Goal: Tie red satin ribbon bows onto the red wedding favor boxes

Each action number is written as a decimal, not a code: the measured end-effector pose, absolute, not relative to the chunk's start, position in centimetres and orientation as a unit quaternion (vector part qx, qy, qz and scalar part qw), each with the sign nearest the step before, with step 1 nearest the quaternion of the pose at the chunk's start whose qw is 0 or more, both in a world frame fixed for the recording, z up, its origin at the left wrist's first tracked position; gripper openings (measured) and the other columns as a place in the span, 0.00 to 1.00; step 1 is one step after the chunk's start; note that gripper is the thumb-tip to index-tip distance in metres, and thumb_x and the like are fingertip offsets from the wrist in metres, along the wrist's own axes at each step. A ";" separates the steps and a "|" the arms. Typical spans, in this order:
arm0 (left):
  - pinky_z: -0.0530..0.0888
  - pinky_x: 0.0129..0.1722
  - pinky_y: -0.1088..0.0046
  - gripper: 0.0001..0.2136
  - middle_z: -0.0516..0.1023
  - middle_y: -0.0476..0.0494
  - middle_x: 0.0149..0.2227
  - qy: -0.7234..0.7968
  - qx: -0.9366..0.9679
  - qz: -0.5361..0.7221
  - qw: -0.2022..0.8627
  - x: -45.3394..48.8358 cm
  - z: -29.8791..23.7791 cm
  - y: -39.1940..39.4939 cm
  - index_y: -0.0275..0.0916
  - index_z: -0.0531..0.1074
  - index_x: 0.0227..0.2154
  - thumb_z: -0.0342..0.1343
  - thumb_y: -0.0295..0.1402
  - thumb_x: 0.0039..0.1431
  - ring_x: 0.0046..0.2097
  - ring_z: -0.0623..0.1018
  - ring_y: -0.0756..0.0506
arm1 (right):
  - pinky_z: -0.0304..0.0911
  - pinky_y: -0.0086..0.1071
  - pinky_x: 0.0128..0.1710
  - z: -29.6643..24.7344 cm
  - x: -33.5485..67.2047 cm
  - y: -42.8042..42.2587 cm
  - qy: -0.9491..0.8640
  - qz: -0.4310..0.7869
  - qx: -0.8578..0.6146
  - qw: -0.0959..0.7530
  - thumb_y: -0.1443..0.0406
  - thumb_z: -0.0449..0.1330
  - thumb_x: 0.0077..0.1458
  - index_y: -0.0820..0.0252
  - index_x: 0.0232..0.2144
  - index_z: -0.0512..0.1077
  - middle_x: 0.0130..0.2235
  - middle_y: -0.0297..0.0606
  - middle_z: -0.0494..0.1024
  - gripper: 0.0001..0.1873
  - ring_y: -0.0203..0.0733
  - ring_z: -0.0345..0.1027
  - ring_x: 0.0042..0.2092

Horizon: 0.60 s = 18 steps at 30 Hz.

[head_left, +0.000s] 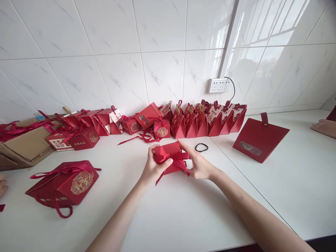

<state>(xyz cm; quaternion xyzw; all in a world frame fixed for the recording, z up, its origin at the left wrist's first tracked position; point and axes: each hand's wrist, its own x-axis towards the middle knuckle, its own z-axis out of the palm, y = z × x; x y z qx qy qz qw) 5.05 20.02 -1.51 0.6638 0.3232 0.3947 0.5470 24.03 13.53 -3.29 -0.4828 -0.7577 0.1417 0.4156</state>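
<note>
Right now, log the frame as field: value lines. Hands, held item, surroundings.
left hand: grips small red box, thumb on ribbon
right hand: at the box's right side
beyond right hand: black band
table left: larger red box, rope handle
table right: red package, loop on top
back: red box row, tiled wall
right edge: another person's hand

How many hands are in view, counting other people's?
4: your left hand and right hand, both on the red box; one person's hand at the right edge; another hand, partly cut off, at the left edge.
</note>
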 end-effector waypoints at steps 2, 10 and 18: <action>0.72 0.46 0.67 0.27 0.72 0.44 0.44 0.355 0.651 0.423 0.521 5.1 -1.5 20.2 0.42 0.57 0.47 0.63 0.39 0.45 0.45 0.75 0.45 | 0.63 0.45 0.54 -3.5 24.0 13.8 -0.740 0.144 -0.505 0.421 0.67 0.57 0.48 0.54 0.65 0.43 0.64 0.47 0.54 0.44 0.49 0.54 0.62; 0.72 0.46 0.64 0.22 0.69 0.42 0.46 0.444 0.600 0.477 0.465 5.1 -1.2 20.6 0.41 0.58 0.42 0.62 0.38 0.47 0.47 0.73 0.44 | 0.63 0.33 0.25 -1.1 23.1 12.9 -0.611 0.283 -0.707 0.215 0.61 0.53 0.57 0.63 0.25 0.72 0.23 0.37 0.71 0.14 0.38 0.66 0.24; 0.69 0.50 0.61 0.27 0.69 0.39 0.48 0.393 0.632 0.469 0.475 5.3 -1.8 20.5 0.41 0.57 0.47 0.63 0.37 0.45 0.49 0.73 0.43 | 0.59 0.24 0.11 -4.0 15.5 12.7 -0.497 0.603 -0.455 0.427 0.36 0.57 0.40 0.61 0.28 0.66 0.22 0.28 0.65 0.34 0.31 0.62 0.19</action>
